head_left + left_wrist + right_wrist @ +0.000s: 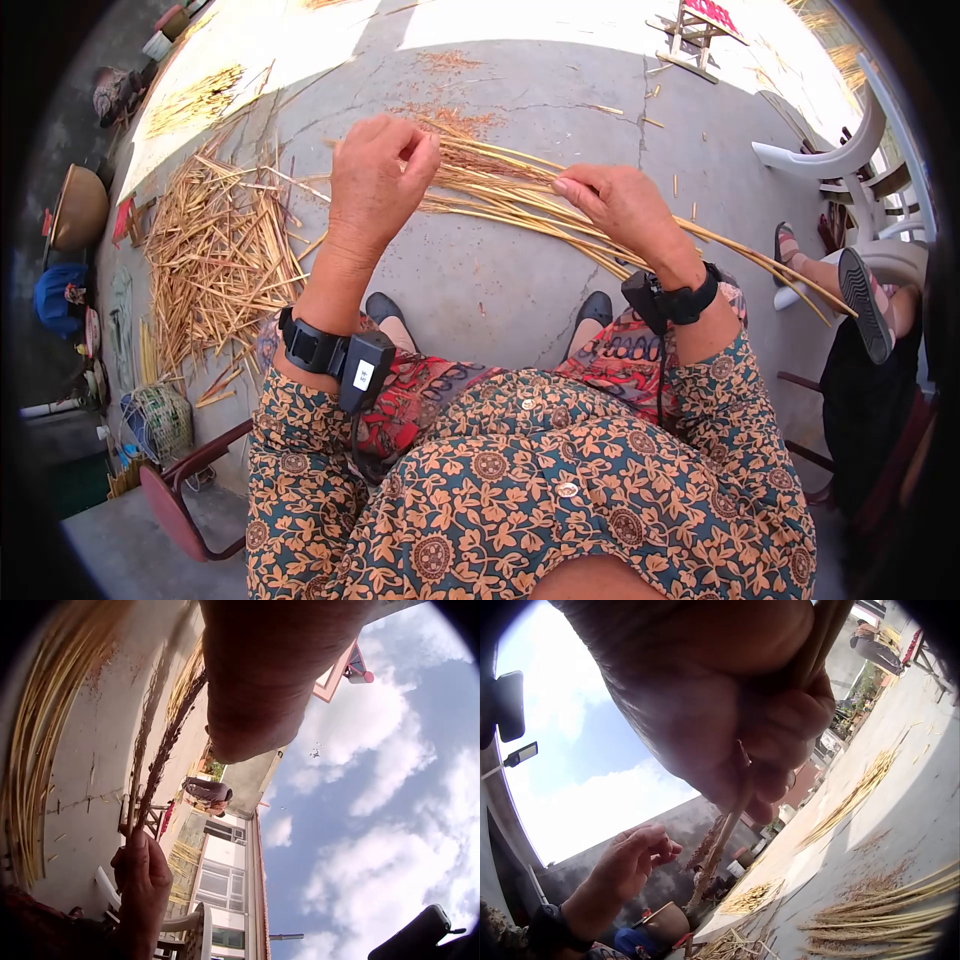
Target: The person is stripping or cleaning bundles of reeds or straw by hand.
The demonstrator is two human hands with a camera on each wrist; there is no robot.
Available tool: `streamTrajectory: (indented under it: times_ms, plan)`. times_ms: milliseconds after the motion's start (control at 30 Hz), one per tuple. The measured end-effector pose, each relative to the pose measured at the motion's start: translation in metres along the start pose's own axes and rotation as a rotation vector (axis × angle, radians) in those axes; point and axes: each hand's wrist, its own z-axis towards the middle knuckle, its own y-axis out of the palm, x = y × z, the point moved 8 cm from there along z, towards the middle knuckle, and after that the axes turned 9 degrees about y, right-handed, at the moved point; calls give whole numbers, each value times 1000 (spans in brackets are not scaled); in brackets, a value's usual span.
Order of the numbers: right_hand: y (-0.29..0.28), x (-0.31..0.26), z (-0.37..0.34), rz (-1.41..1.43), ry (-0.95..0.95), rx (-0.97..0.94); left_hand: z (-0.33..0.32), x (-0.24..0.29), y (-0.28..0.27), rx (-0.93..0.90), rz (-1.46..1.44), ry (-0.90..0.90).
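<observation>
My right hand (625, 210) grips a few long sorghum-like stalks (780, 268) between thumb and curled fingers, their long ends running out to the lower right. In the left wrist view, two dark, bristly seed heads (160, 761) rise from the right hand's (142, 881) pinch. My left hand (380, 170) is raised near the head end, its fingers loosely bent. Seen from the right wrist, the left hand (630, 862) shows nothing in its fingers, close beside a seed head (709, 859). More stalks (900, 919) lie on the concrete below, heads toward the left.
A heap of short cut straw (215, 265) lies on the left floor, with scattered reddish grains (450, 120) ahead. A maroon chair (185, 495) stands lower left, white plastic chairs (880, 255) at right beside a seated person's legs (870, 300). A small wooden stand (695, 40) is farther off.
</observation>
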Motion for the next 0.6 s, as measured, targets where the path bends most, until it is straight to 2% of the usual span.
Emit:
streamTrajectory:
  times_ms: [33, 133, 233, 600]
  plan:
    - [0, 2, 0, 2, 8, -3, 0, -2, -2, -34, -32, -35]
    - [0, 4, 0, -2, 14, -18, -3, 5, 0, 33, -97, 111]
    - [-1, 1, 0, 4, -2, -18, -3, 29, 2, 38, -9, 293]
    - [0, -4, 0, 51, 18, -84, -4, 39, 15, -12, 202, 403]
